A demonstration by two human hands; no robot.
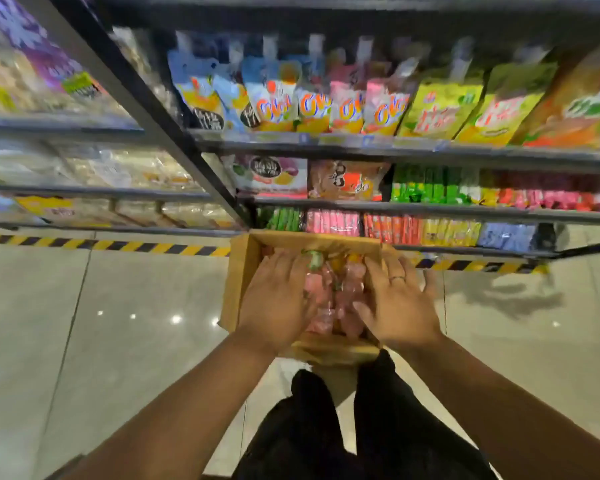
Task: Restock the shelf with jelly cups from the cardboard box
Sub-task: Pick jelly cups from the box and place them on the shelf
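left hand (278, 299): i see the fingers straight and spread, resting on the jelly cups (336, 296); nothing gripped.
right hand (399, 303): likewise splayed flat on the heap.
cups: loose inside the cardboard box (243, 268), on the floor below the shelf (430, 211).
method: i judge a two-sided scoop best, with palms closing inward and a level lift.

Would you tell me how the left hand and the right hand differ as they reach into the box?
The right hand wears a ring; the left hand shows none. The right hand's fingers are splayed wide and blurred; the left hand's lie closer together. Both are palm-down, fingers fairly straight, over the jelly cups in the box.
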